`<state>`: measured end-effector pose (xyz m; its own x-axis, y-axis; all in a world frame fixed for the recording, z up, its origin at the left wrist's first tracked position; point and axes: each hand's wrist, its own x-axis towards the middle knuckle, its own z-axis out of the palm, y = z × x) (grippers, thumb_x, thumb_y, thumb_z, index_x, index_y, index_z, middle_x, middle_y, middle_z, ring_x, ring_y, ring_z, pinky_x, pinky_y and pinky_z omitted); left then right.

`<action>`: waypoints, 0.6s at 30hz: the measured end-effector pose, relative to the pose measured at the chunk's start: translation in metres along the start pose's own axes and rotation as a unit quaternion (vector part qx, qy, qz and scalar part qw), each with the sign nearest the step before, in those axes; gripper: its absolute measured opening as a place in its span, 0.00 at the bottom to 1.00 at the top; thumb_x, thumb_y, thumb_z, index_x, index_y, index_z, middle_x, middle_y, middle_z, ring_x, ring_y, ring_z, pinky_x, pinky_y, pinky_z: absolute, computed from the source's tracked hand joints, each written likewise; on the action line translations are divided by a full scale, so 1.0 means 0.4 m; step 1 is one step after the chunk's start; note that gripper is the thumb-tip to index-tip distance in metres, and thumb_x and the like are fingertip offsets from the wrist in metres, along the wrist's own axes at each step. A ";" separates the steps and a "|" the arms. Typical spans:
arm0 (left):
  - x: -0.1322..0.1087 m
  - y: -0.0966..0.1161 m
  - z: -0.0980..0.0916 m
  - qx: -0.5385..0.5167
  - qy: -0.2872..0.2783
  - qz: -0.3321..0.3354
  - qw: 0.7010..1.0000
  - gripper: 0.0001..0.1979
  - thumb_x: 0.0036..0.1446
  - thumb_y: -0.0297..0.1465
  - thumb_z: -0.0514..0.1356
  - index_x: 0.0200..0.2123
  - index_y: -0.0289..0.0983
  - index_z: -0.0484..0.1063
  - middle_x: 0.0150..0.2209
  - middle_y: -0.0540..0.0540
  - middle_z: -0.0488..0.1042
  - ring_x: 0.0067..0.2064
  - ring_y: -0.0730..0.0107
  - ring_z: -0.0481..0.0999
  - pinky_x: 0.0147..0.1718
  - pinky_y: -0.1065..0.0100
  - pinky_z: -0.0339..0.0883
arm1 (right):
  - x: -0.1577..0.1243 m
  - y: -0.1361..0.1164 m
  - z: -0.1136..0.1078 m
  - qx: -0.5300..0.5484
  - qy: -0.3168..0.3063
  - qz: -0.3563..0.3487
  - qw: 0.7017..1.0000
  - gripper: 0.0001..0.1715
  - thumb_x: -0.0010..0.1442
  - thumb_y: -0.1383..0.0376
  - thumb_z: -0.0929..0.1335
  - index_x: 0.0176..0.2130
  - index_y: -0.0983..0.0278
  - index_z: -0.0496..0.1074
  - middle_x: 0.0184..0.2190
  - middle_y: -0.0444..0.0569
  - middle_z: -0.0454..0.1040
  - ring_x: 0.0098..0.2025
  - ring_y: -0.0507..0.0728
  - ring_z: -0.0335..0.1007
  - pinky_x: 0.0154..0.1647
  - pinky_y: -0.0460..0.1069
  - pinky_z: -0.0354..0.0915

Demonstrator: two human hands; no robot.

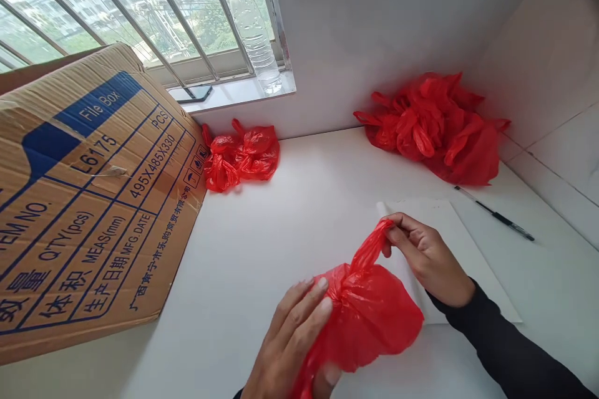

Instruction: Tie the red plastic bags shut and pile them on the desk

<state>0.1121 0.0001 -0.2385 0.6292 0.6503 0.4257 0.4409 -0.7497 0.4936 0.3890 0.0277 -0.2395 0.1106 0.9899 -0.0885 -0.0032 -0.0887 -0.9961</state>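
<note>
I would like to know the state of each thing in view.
Held red bag, gathered at its neck
Left hand, against that bag
Right hand, pinching its gathered end
Small red bags, bunched up
Red bag heap, crumpled
Bottle, upright, capped
Phone, lying flat
Pen, lying down
Paper, mostly flat, curled at left
Cardboard box, open or shut unclear

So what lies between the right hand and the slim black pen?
From right hand to pen, the head view shows flat white paper, then a strip of white tabletop.
</note>
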 end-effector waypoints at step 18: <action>0.481 -0.385 0.051 0.260 0.051 -0.208 0.942 0.33 0.60 0.29 0.58 0.68 0.34 0.55 0.65 0.31 0.62 0.63 0.44 0.66 0.56 0.45 0.65 | -0.086 0.155 -0.104 0.089 0.270 0.091 0.954 0.24 0.57 0.47 0.73 0.48 0.57 0.72 0.30 0.43 0.73 0.34 0.54 0.71 0.38 0.43 0.75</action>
<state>0.1784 0.2382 -0.2481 0.2797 0.8895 0.3613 0.9058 -0.3693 0.2079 0.4263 -0.0163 -0.2978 0.5881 0.7542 -0.2921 -0.2349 -0.1864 -0.9540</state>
